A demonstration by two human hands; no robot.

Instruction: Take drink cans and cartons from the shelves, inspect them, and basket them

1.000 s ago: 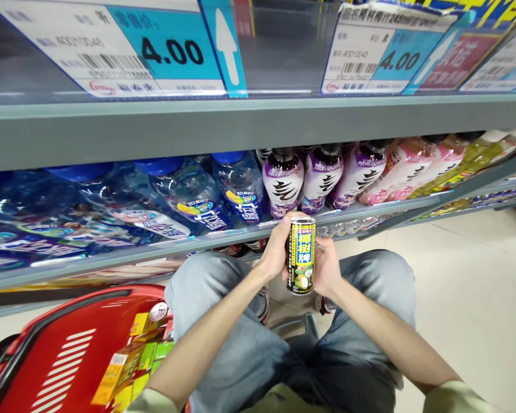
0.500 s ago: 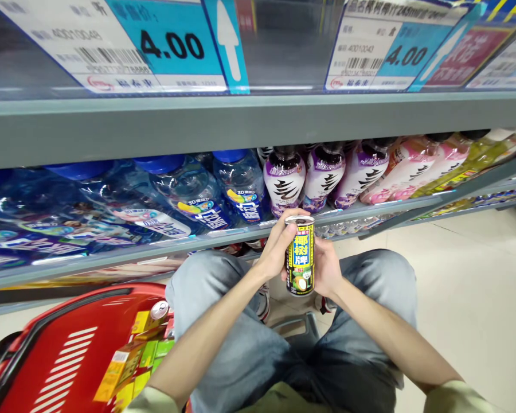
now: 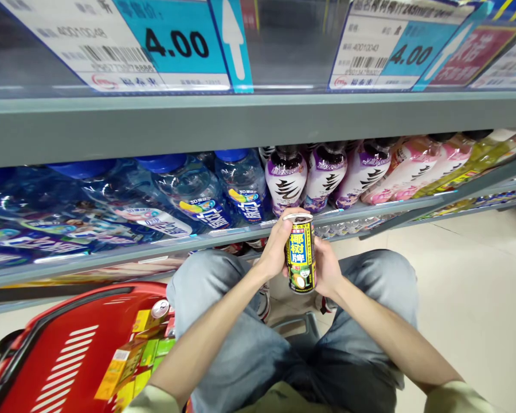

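A black drink can [image 3: 300,252] with yellow and blue lettering and a coconut picture is held between my hands, above the gap between my knees. My left hand [image 3: 277,248] is closed round its left side, with the thumb near the top rim. Against the can's right and lower side, my right hand [image 3: 327,267] is closed too, its fingers partly hidden behind. The can tilts slightly, and its silver top faces up. Just beyond it stands a row of purple-and-white bottles [image 3: 286,182] on the shelf.
Blue-capped bottles [image 3: 200,195] fill the shelf's left, and pink-labelled bottles [image 3: 417,166] its right. Overhead runs a grey shelf edge [image 3: 241,123] with price tags [image 3: 176,49]. At lower left, a red basket [image 3: 38,344] holds several cartons and a can [image 3: 160,308].
The can has turned slightly in my hands, so its lettering now faces a bit further left and it leans a little more. Both hands stay on it.
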